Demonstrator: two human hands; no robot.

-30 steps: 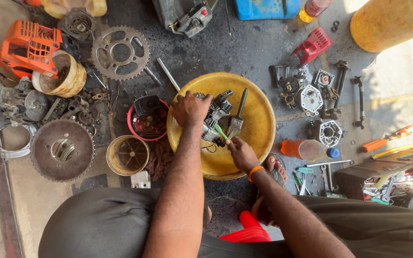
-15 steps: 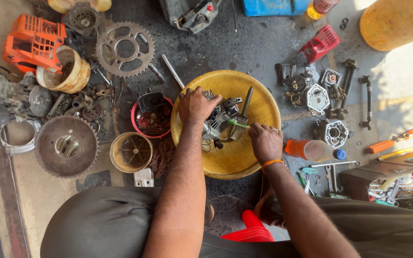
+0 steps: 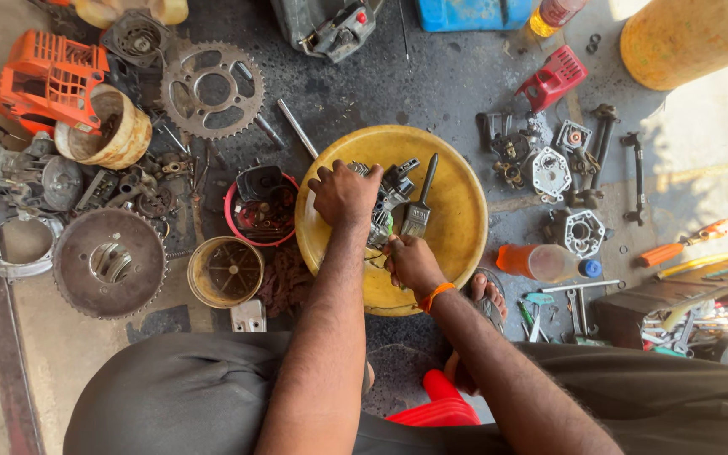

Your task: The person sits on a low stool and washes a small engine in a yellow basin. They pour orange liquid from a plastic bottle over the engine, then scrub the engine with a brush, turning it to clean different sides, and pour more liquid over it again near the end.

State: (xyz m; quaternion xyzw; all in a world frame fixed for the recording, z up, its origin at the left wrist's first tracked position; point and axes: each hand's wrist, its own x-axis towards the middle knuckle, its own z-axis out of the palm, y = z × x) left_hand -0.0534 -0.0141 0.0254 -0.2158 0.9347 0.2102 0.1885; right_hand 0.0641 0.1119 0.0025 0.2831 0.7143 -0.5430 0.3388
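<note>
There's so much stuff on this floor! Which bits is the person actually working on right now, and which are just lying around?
In use:
left hand on the grey engine part
right hand beside it
paintbrush
yellow basin

Lying about:
large sprocket
toothed disc
orange housing
red bowl
orange bottle
blue container

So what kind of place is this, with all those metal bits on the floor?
Probably a small engine or motorbike repair workshop. A big toothed steel sprocket lies on the oily floor, an orange plastic engine cover sits nearby, and both hands hold a grey metal engine part in a round yellow basin.
</note>
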